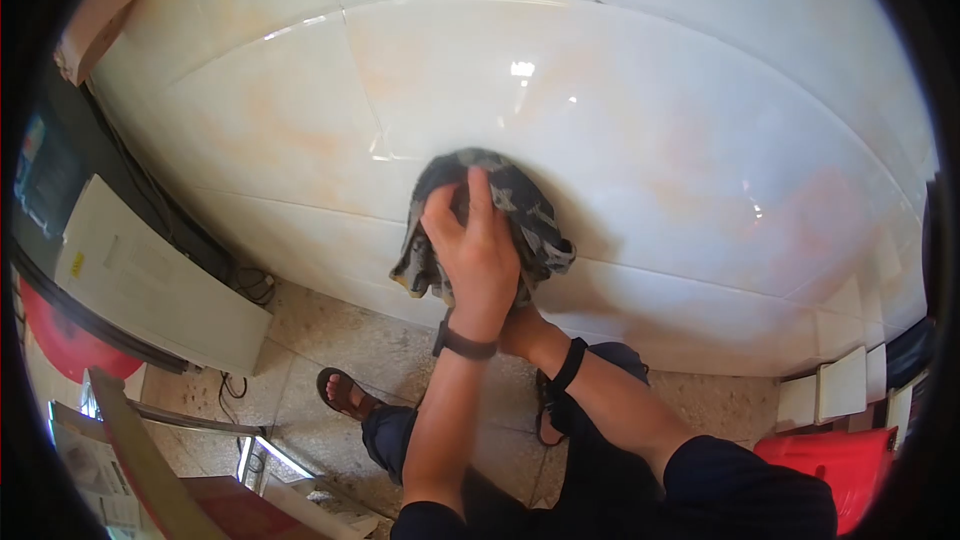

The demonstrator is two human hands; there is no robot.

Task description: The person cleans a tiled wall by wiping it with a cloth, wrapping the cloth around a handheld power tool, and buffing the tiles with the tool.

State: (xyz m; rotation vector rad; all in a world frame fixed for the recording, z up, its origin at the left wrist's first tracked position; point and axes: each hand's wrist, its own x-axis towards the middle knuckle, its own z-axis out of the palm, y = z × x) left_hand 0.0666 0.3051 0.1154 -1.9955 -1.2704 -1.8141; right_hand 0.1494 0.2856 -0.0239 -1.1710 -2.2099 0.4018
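A crumpled dark grey and black patterned cloth (535,215) hangs bunched in front of the glossy tiled wall (650,170). My left hand (478,255) is closed on it, with the thumb and a finger showing at the front. Behind my left wrist, my right hand (522,332) is close to the lower edge of the cloth; its fingers are hidden. Whether the cloth touches the tiles I cannot tell. A shadow falls on the wall to its right.
A white case (150,280) and cables (253,285) stand at the left. In the lower left is a metal-legged piece of furniture (200,418). A red plastic item (835,465) and white boxes (842,385) sit at the lower right. My sandalled foot (345,393) rests on the floor.
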